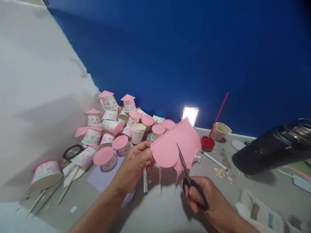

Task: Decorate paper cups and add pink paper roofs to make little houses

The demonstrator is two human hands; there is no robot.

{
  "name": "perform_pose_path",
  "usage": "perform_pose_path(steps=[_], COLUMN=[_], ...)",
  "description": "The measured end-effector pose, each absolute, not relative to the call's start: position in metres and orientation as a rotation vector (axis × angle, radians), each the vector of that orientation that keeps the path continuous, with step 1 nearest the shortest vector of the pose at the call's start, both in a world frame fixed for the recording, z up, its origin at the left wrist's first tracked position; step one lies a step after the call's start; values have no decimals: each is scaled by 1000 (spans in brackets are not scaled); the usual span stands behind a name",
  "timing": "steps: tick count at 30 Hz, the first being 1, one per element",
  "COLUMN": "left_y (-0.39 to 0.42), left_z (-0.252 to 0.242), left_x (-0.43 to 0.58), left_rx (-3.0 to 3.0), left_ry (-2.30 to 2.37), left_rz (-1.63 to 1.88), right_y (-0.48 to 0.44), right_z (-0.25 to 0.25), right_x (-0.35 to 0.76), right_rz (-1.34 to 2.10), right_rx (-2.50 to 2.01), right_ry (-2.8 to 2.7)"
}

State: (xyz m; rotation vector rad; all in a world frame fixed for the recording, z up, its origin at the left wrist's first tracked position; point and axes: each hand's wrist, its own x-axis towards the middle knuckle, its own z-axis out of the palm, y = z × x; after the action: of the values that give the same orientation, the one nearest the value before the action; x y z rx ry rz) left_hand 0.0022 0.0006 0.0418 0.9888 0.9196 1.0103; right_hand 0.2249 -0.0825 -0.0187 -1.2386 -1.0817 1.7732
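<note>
My left hand (136, 165) pinches the left edge of a sheet of pink paper (187, 139), held up above the table. The sheet's lower edge is ragged, with pointed strips hanging down and a rounded lobe at the left, close to my fingers. My right hand (204, 194) grips a pair of scissors (186, 170) by its black handles. The blades point up and lie against the paper beside the rounded lobe; they look nearly closed. Behind my left hand stand decorated paper cups (91, 136) with pink paper tops (103, 156).
Stacked plain cups (138, 132) stand behind the left hand. At right are a red pot (207, 144) with a stick, a small basket (220, 131), a marker (215, 160), paper scraps (220, 172), a dark flask (264, 150) and a knitted glove (259, 210). Sticks (68, 186) lie at left.
</note>
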Motion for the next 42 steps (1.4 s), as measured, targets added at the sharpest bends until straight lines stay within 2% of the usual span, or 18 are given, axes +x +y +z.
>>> perform_pose_path(steps=[3, 5, 11, 42], left_y=[-16, -21, -13, -3], left_z=[28, 26, 29, 36], left_x=[21, 34, 49, 47], left_rx=[974, 1010, 1078, 1052], left_ry=[912, 943, 1172, 1137], left_rz=[1214, 1228, 1180, 1032], right_y=[-84, -85, -84, -81], right_z=[-21, -20, -13, -19], right_x=[223, 221, 220, 228], right_rz=[1768, 1779, 1807, 1820], right_rx=[-1218, -1212, -1223, -1161], right_ry=[-1057, -1056, -1045, -1082])
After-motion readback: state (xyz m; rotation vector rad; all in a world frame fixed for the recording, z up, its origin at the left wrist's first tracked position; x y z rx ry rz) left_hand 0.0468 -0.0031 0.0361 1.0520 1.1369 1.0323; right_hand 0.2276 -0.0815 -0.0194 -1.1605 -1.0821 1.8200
